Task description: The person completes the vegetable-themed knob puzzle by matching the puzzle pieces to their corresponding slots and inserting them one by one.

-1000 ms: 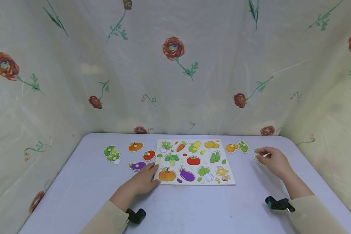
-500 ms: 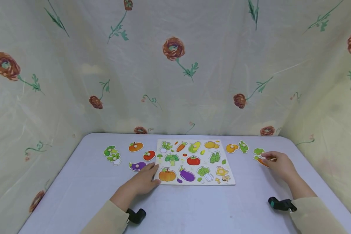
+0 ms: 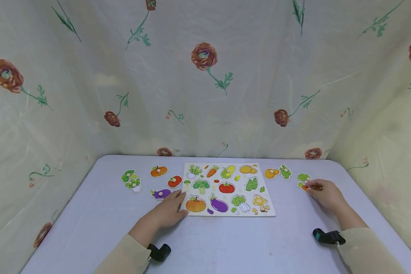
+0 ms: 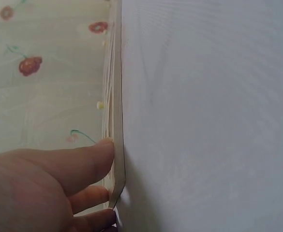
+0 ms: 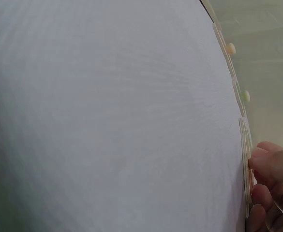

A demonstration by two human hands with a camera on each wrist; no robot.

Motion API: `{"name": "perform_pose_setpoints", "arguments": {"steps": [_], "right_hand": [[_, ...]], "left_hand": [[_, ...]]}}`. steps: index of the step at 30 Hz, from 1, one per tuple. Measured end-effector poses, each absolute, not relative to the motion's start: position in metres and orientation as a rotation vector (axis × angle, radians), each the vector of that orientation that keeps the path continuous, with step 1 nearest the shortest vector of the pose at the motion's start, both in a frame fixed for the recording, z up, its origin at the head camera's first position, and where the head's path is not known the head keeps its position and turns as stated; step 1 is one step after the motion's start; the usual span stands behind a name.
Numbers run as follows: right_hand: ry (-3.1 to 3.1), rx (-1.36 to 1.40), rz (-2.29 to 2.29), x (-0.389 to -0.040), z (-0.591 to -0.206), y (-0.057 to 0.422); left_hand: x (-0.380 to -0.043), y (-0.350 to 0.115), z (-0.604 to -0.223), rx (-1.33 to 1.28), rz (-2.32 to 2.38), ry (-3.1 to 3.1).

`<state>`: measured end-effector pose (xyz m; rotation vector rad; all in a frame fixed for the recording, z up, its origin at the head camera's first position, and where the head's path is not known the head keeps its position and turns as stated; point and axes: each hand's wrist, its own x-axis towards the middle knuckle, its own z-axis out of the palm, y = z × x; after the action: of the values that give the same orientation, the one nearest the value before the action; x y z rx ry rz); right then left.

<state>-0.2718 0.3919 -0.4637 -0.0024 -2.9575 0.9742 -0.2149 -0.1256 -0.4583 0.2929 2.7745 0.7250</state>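
Our right hand (image 3: 326,194) had shifted nearer us, to the carrot piece (image 3: 304,188).
It lay right of the puzzle board (image 3: 222,214), pinched or not we couldn't tell; our left hand (image 3: 166,210), thumb apart, touched the board.

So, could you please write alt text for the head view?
At a white table, a person's right hand touches a carrot piece while the left hand touches the near left corner of a vegetable puzzle board; other pieces flank it.

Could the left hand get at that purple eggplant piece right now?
Probably yes: the eggplant piece lies close beside the left hand, its knob uncovered, and nothing appears to block it, though the hand would likely have to leave the board.
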Motion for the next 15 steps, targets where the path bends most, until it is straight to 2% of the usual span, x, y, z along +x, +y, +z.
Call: {"name": "perform_pose_setpoints", "arguments": {"steps": [15], "right_hand": [[-3.032, -0.051, 0.951, -0.2728, -0.4618, 0.3932]], "left_hand": [[-0.2179, -0.1253, -0.4583, 0.29, 0.71, 2.776]]}}
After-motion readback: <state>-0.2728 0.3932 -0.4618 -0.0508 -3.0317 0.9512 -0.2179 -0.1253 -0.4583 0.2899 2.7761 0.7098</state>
